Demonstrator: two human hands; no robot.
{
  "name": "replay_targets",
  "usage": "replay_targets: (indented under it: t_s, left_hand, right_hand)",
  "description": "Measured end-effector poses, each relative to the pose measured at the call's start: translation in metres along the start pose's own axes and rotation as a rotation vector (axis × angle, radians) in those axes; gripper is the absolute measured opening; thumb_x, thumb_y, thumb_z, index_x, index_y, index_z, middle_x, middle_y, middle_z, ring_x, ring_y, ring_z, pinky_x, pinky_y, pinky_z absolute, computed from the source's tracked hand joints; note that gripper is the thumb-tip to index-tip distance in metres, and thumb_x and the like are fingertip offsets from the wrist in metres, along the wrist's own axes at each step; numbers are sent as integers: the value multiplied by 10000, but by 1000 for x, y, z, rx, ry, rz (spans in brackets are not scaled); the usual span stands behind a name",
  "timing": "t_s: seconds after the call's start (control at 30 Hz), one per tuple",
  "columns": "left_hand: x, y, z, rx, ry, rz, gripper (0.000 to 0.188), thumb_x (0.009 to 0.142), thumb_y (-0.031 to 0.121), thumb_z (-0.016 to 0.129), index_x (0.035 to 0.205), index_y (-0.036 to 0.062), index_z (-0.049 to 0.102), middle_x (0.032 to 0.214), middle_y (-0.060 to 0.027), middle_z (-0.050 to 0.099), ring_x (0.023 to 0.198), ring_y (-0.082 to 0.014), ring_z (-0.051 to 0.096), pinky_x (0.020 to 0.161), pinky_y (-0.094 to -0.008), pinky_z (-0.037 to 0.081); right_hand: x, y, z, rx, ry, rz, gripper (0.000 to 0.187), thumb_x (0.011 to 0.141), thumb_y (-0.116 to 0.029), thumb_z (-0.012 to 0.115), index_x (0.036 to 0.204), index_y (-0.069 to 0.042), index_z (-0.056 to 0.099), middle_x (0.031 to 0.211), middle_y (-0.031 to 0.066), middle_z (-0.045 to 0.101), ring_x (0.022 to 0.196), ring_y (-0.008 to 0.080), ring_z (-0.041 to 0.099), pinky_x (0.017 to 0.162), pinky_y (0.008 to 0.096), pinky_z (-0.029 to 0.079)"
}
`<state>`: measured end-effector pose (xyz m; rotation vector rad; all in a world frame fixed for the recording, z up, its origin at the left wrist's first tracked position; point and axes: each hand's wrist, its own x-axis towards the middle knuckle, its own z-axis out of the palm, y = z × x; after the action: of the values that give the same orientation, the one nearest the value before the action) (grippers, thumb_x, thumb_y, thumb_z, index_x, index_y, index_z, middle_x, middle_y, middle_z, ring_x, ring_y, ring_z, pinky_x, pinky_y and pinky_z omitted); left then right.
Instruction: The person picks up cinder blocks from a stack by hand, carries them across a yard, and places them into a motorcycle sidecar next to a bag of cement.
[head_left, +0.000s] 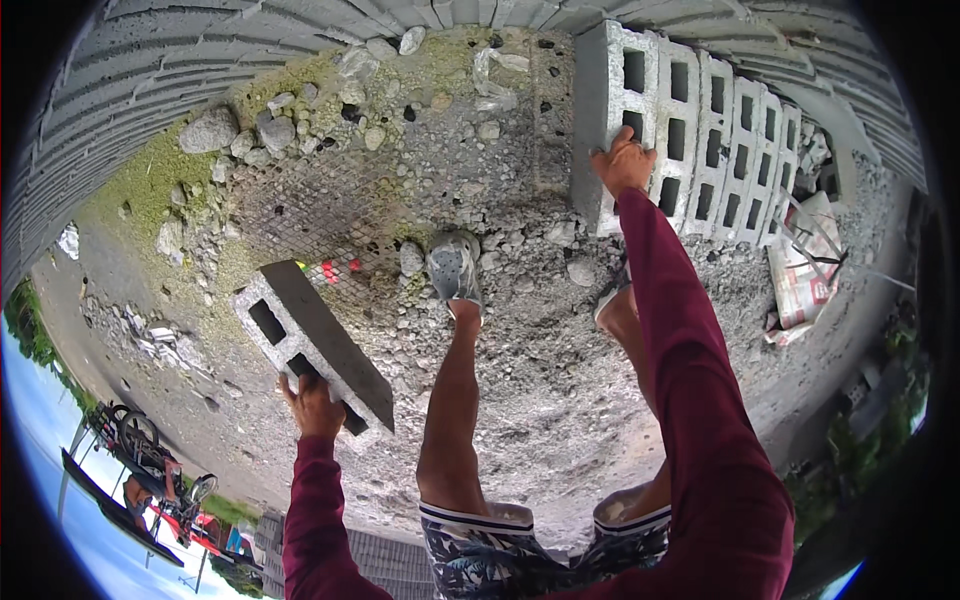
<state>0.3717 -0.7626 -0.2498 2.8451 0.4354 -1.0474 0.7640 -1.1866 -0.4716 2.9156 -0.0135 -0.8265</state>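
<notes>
A grey hollow concrete block (335,345) hangs tilted at my left side, its row of rectangular holes facing up and toward me. My left hand (312,405) grips it, the fingers reaching into a middle hole. Ahead on the right, several like blocks stand side by side in a row (703,140), holes upward. My right hand (624,162) is at the leftmost block (592,120) of that row, its fingers bent into a hole of the block. The fingertips inside the holes are hidden.
Loose stones (210,130) and gravel cover the ground around my shoes (455,265). Walls of stacked blocks (180,60) curve along the far side. A torn paper sack (805,265) lies right of the row. A person with a motorcycle (140,440) is far left.
</notes>
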Motion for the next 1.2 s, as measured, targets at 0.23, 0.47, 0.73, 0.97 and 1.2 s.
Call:
replay_targets:
  t_s: [0.23,0.47,0.73,0.97,1.2]
  left_hand:
    - [-168,-37,31,-203,-248,-308,301,585,213,702,820,33,648,864,-113,635,1057,-275,527,1119,-558,89]
    - [-303,9,53,-505,-486,-477,507,596,334,734,991,25,653,1061,-162,622,1123,-293,519,1095,-526,191]
    - [-352,77,53,-735,-306,-578,383,624,254,704,953,63,654,1035,-134,632,1151,-255,506,1107,-586,103]
    - [-399,119,47,-714,-96,-644,313,574,177,674,871,78,655,856,-100,616,1047,-229,550,1113,-580,81]
    - [-433,110,40,-861,-110,-687,326,577,177,665,895,104,660,942,-81,617,1111,-200,519,1121,-557,93]
  right_hand:
    - [-78,11,-58,17,-10,4,655,725,-369,698,1174,27,434,979,226,657,965,361,623,952,419,356]
    - [-146,-29,-179,-58,-255,-345,536,645,-316,712,1023,13,522,872,230,669,922,370,633,924,425,400]
    - [-192,-117,-218,-530,-281,-853,536,671,-225,638,1133,17,518,894,207,667,889,330,643,947,434,384]
    - [-268,-100,-281,-643,-143,-1188,552,651,-175,626,1145,47,518,885,220,654,932,330,615,915,414,395]
    - [-327,-177,-348,-688,-112,-1276,419,581,-194,655,960,-24,600,779,176,664,814,326,641,859,391,433]
